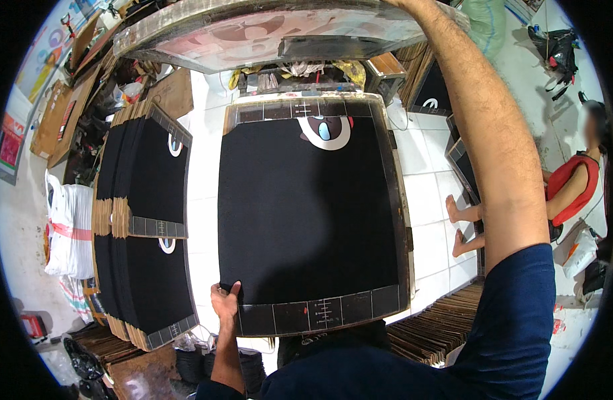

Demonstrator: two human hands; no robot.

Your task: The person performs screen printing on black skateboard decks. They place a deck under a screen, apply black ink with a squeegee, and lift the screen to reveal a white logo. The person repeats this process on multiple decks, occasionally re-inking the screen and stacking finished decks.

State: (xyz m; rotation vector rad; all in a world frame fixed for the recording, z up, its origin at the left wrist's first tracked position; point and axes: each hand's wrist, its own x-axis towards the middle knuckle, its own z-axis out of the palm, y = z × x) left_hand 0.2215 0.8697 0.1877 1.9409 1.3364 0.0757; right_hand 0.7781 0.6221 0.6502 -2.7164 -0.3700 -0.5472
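Observation:
In the middle lies a board [333,303] with measuring marks, covered by black fabric [306,200] bearing a white, brown and blue print [324,132] near its far edge. My left hand [225,301] grips the board's near left corner, thumb on the fabric's edge. My right arm stretches up past the board; my right hand [403,4], cut off at the top rim, holds the edge of a raised, stained screen frame [253,37] above the board's far side.
Stacked fabric-covered boards [146,173] stand at left beside a white sack [70,233]. At right a person in red [573,180] sits barefoot. Piles of thin boards [423,323] lie lower right. Cluttered shelving [300,79] sits behind the board; a green sack [486,33] stands at upper right.

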